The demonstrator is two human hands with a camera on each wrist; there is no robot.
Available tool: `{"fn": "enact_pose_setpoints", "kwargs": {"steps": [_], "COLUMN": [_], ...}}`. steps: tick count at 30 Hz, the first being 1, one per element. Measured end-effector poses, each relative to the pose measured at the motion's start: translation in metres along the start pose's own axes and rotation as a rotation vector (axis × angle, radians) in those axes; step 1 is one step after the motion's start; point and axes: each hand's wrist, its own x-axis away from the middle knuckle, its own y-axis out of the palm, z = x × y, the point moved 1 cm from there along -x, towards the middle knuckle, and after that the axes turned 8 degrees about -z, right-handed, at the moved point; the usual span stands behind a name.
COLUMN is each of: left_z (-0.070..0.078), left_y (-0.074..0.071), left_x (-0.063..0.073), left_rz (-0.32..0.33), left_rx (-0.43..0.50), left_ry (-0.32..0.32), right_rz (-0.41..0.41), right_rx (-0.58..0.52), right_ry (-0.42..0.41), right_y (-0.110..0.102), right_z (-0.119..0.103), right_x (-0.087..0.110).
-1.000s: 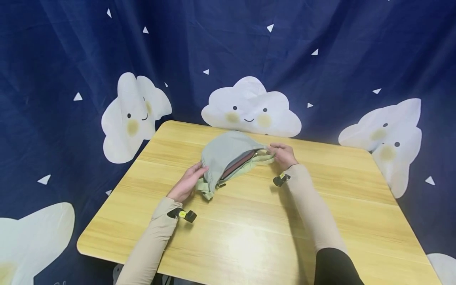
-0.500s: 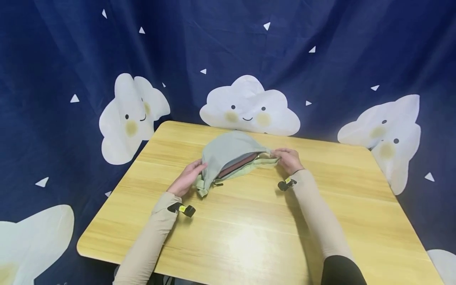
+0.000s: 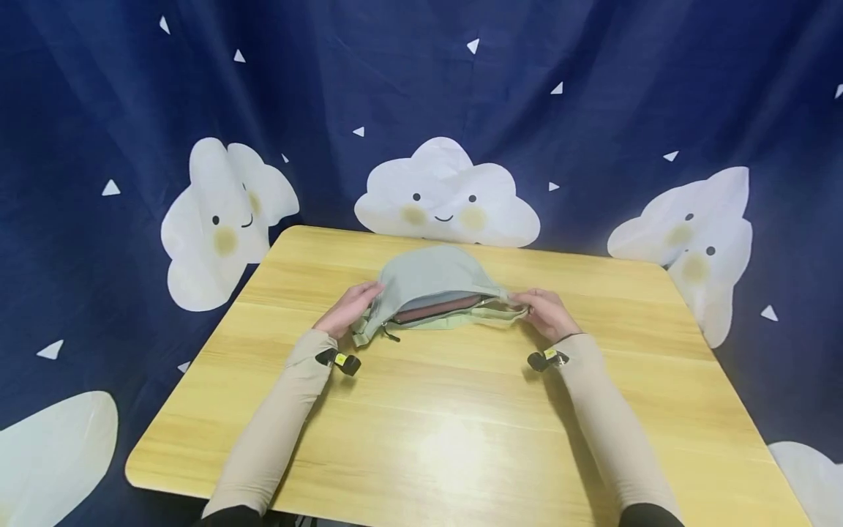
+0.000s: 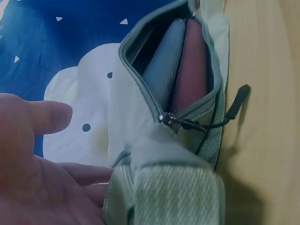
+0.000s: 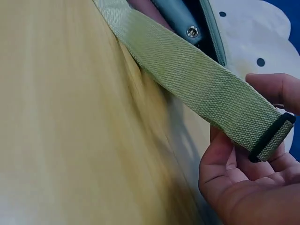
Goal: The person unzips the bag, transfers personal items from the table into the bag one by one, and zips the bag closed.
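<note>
A grey-green waist bag [image 3: 435, 271] stands on the table with its zipped mouth gaping toward me. Inside it, a blue-grey item [image 4: 165, 68] and a dark red item [image 4: 191, 70] lie side by side. On the blue one a metal snap [image 5: 192, 31] shows. My left hand [image 3: 349, 309] is at the bag's left end, thumb stretched out and apart, fingers against the webbing [image 4: 176, 194]. At the right end my right hand [image 3: 548, 313] holds the light green strap [image 5: 187, 75] near its black slider [image 5: 272, 138], fingers curled beneath it.
The wooden table [image 3: 421, 410] extends in front of and around the bag. Behind it hangs a dark blue curtain [image 3: 316, 80] with white clouds and triangles. A black zipper pull [image 4: 236, 103] dangles at the bag's left end.
The bag has turned so its mouth faces me more squarely. My right hand has moved right and nearer with the strap; my left hand has shifted slightly farther off. The head view has swung a little.
</note>
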Motion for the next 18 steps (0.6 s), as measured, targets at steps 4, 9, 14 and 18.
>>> {"fn": "enact_pose_setpoints", "kwargs": {"steps": [4, 9, 14, 18], "left_z": [0.004, 0.01, 0.018, 0.023], "left_y": [-0.001, 0.001, 0.009, 0.015], "left_x": [-0.016, -0.034, -0.046, -0.057], "left_rz": [-0.016, -0.003, -0.017, -0.047], "left_rx": [-0.027, -0.062, -0.089, -0.13], "left_ry": [0.0, 0.003, -0.009, -0.002], "right_rz": [-0.025, -0.053, -0.05, -0.017], "right_rx": [0.031, 0.033, 0.058, 0.117], "right_ry": [-0.007, -0.023, -0.045, -0.035], "right_y": [-0.006, -0.014, -0.023, -0.03], "right_z": [0.003, 0.007, 0.009, 0.011], "right_x": [0.015, 0.031, 0.046, 0.056]}}
